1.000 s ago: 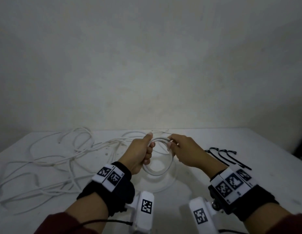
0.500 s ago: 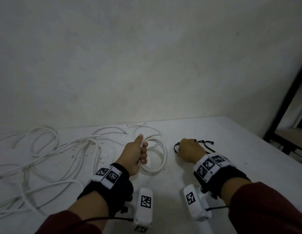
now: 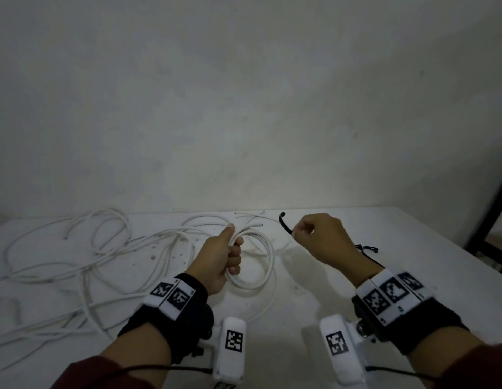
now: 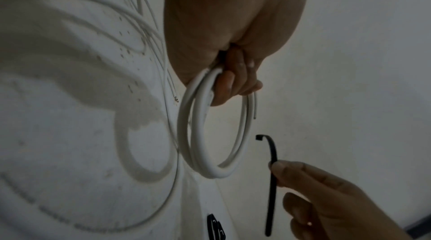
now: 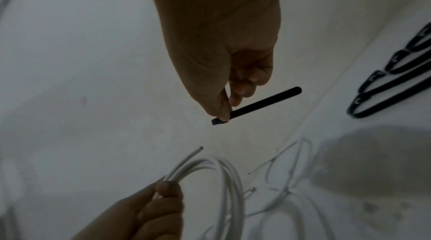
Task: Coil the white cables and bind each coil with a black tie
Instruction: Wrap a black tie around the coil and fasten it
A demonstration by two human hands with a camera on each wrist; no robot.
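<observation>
My left hand (image 3: 224,256) grips a coil of white cable (image 3: 261,265) above the white table (image 3: 342,299), thumb pressed along the top; the coil (image 4: 205,133) hangs as a ring below the fingers, one cut end sticking out. My right hand (image 3: 317,237) is raised to the right of the coil and pinches a black tie (image 3: 284,224) between thumb and finger. The tie (image 5: 263,103) is a flat strip with a hooked end (image 4: 260,137), a short way from the coil and not touching it. Both hands show again, left hand (image 5: 151,210) and right hand (image 4: 326,198).
A tangle of loose white cables (image 3: 84,259) spreads over the left half of the table. More black ties (image 5: 392,80) lie at the right, partly hidden behind my right wrist (image 3: 364,248). A dark frame (image 3: 493,214) stands past the table's right edge.
My right hand left the coil, went right to the pile of black ties, took one and lifted it back toward the coil. The left hand kept its grip on the coil.
</observation>
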